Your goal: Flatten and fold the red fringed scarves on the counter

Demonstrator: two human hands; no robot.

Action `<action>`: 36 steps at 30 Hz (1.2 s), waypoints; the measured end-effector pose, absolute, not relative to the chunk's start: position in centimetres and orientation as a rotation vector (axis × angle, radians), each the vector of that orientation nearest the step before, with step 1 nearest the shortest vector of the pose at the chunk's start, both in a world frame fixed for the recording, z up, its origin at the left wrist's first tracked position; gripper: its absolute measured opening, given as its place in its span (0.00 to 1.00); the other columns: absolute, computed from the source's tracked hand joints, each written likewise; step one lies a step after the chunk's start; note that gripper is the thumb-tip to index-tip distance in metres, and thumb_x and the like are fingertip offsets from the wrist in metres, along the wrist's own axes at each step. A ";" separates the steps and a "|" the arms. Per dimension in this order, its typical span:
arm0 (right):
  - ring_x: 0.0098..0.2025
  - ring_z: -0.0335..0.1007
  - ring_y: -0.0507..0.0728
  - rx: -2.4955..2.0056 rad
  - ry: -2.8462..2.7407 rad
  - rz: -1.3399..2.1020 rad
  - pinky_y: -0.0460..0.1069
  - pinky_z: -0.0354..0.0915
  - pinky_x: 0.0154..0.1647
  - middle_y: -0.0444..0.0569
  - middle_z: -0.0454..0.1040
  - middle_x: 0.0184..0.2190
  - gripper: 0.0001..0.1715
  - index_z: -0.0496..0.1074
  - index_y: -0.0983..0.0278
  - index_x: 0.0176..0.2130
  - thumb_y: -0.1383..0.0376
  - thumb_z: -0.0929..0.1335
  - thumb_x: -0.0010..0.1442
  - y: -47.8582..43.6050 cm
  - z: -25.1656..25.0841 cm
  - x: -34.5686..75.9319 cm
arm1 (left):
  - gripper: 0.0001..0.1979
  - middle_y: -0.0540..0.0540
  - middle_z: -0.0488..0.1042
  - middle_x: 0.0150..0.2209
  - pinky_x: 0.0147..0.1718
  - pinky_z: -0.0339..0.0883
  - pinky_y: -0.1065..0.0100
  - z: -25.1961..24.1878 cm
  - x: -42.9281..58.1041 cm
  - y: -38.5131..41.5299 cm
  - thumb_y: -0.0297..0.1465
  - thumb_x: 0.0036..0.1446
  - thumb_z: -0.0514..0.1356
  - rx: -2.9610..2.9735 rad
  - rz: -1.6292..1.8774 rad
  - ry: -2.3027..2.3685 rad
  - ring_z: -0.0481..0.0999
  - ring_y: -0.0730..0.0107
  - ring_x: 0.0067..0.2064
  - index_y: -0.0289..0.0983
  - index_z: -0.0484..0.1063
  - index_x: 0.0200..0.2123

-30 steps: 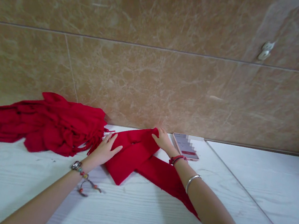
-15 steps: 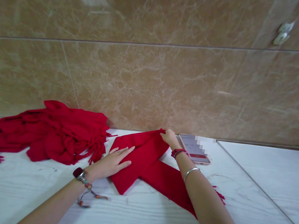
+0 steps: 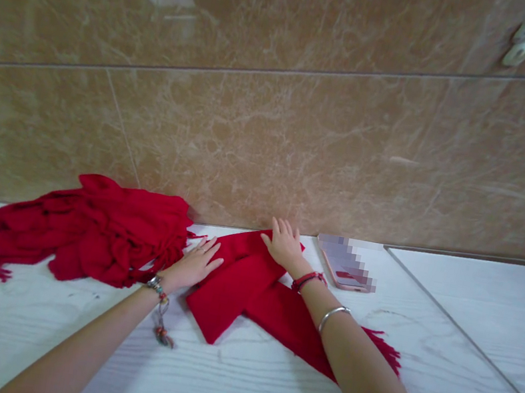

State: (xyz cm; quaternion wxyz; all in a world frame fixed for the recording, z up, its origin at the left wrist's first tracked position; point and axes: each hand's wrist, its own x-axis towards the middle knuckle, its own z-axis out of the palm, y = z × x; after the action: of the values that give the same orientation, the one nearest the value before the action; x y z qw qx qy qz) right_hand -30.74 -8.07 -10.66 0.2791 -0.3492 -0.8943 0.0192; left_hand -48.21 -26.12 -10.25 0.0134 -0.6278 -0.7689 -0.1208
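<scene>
A red scarf (image 3: 239, 287) lies partly folded on the white wood-grain table, its layers crossing at an angle. One long end runs to the lower right under my right forearm and finishes in a fringe. My left hand (image 3: 194, 264) rests on the scarf's left edge, fingers stretched out. Flat on the upper right of the fold is my right hand (image 3: 284, 244), its fingers spread toward the wall. A second red fringed cloth (image 3: 118, 232) lies crumpled just left of my left hand.
Behind the table (image 3: 416, 359) rises a brown marble-tiled wall (image 3: 263, 136). A phone (image 3: 344, 265) in a pink case lies right of my right hand. A small white fixture (image 3: 523, 43) sits on the wall at upper right. A seam crosses the table's right side.
My right hand has let go of the scarf's upper corner and now lies flat on it. My left hand has moved up and left to the scarf's edge.
</scene>
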 end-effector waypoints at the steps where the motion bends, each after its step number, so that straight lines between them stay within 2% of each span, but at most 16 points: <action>1: 0.61 0.45 0.66 -0.928 -2.457 0.062 0.65 0.45 0.56 0.62 0.56 0.58 0.30 0.55 0.70 0.57 0.55 0.58 0.61 -8.2 -11.1 -30.8 | 0.26 0.36 0.53 0.61 0.58 0.46 0.53 -10.4 -48.2 -26.1 0.41 0.60 0.44 -1.963 -0.309 -2.383 0.46 0.57 0.63 0.30 0.58 0.56; 4: 0.61 0.45 0.66 -0.946 -2.527 0.075 0.65 0.48 0.55 0.62 0.56 0.58 0.29 0.58 0.69 0.56 0.55 0.58 0.61 -7.9 -12.1 -30.8 | 0.24 0.37 0.58 0.58 0.56 0.49 0.51 -10.6 -47.7 -26.5 0.42 0.60 0.45 -1.882 -0.256 -2.361 0.51 0.55 0.61 0.33 0.62 0.53; 8: 0.60 0.48 0.64 -0.745 -2.486 0.047 0.63 0.47 0.57 0.59 0.59 0.57 0.24 0.61 0.68 0.54 0.61 0.60 0.60 -7.9 -11.3 -30.8 | 0.21 0.37 0.58 0.58 0.55 0.51 0.54 -10.0 -46.7 -26.6 0.39 0.60 0.46 -1.807 -0.310 -2.313 0.55 0.57 0.60 0.34 0.63 0.51; 12: 0.52 0.61 0.54 -0.155 -2.602 0.210 0.51 0.57 0.54 0.52 0.70 0.48 0.19 0.69 0.65 0.48 0.70 0.59 0.59 -9.1 -10.0 -31.6 | 0.17 0.41 0.66 0.51 0.53 0.54 0.60 -9.3 -46.8 -26.3 0.35 0.61 0.46 -1.878 -0.363 -2.114 0.63 0.63 0.53 0.37 0.64 0.49; 15: 0.47 0.66 0.53 0.028 -2.732 0.290 0.48 0.60 0.51 0.51 0.73 0.44 0.18 0.71 0.65 0.45 0.71 0.59 0.58 -9.8 -10.1 -32.1 | 0.14 0.44 0.71 0.43 0.49 0.58 0.61 -9.2 -47.5 -26.3 0.34 0.61 0.45 -1.929 -0.307 -2.122 0.68 0.64 0.47 0.37 0.67 0.42; 20: 0.46 0.67 0.54 -0.066 -2.768 0.234 0.49 0.63 0.47 0.51 0.72 0.45 0.20 0.73 0.64 0.44 0.72 0.58 0.57 -10.0 -10.2 -31.7 | 0.15 0.41 0.72 0.38 0.49 0.55 0.54 -9.2 -47.7 -26.1 0.34 0.61 0.44 -1.838 -0.310 -2.148 0.69 0.59 0.44 0.35 0.68 0.34; 23: 0.47 0.66 0.54 0.001 -2.729 0.245 0.48 0.62 0.48 0.50 0.72 0.45 0.24 0.73 0.63 0.44 0.76 0.58 0.53 -10.2 -10.1 -31.6 | 0.13 0.42 0.70 0.44 0.53 0.52 0.57 -9.1 -47.1 -26.3 0.32 0.60 0.45 -1.896 -0.312 -2.107 0.66 0.62 0.49 0.36 0.69 0.39; 27: 0.43 0.69 0.52 0.071 -2.743 0.327 0.47 0.61 0.49 0.48 0.75 0.40 0.25 0.76 0.63 0.39 0.79 0.58 0.49 -10.2 -10.1 -31.9 | 0.15 0.48 0.68 0.51 0.57 0.47 0.61 -9.0 -46.6 -26.8 0.29 0.60 0.46 -2.205 -0.331 -2.021 0.63 0.68 0.54 0.41 0.66 0.47; 29: 0.41 0.70 0.53 0.034 -2.750 0.335 0.47 0.62 0.47 0.48 0.76 0.38 0.24 0.76 0.64 0.36 0.79 0.58 0.48 -10.1 -10.1 -32.0 | 0.15 0.48 0.71 0.47 0.56 0.49 0.62 -8.9 -46.5 -26.7 0.29 0.59 0.47 -2.232 -0.338 -2.033 0.66 0.69 0.50 0.41 0.68 0.45; 33: 0.37 0.70 0.52 -0.020 -2.748 0.306 0.46 0.63 0.44 0.48 0.76 0.35 0.22 0.76 0.64 0.33 0.79 0.58 0.47 -10.1 -9.9 -31.8 | 0.11 0.47 0.72 0.36 0.49 0.57 0.63 -8.6 -46.3 -26.2 0.28 0.56 0.49 -2.134 -0.318 -2.053 0.69 0.67 0.41 0.39 0.71 0.34; 36: 0.39 0.68 0.52 -0.078 -2.730 0.265 0.46 0.62 0.45 0.49 0.75 0.34 0.21 0.75 0.65 0.33 0.78 0.59 0.48 -10.3 -9.7 -31.6 | 0.10 0.46 0.71 0.34 0.47 0.58 0.62 -8.6 -45.9 -26.0 0.28 0.57 0.48 -2.084 -0.325 -2.064 0.69 0.66 0.39 0.37 0.70 0.30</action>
State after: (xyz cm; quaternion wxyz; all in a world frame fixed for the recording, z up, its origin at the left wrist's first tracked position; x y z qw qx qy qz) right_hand -31.62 -10.26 -9.73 0.1974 -0.0278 -0.9754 0.0945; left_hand -45.88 -25.99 -8.64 0.0950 -0.7031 -0.6961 -0.1098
